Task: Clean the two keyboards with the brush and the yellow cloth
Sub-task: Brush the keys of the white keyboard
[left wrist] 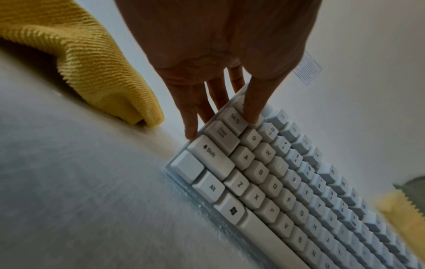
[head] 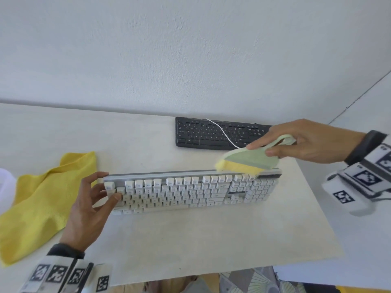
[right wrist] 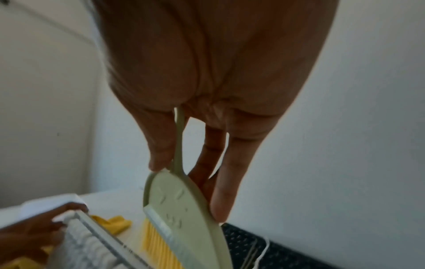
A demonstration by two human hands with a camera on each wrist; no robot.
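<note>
The pale worktop (head: 190, 240) carries everything. The yellow cloth (head: 40, 206) lies crumpled at its left side. The white keyboard (head: 190, 191) stands tilted up on its front edge; the left hand (head: 88, 210) grips its left end, thumb on the keys and fingers (left wrist: 190, 116) behind the frame. A black keyboard (head: 218, 134) lies flat farther back, a white cable (head: 222, 132) across it. The right hand (head: 304, 142) holds the green brush (head: 249, 159), fingers closed around its handle, yellow bristles on the white keyboard's top right edge.
</note>
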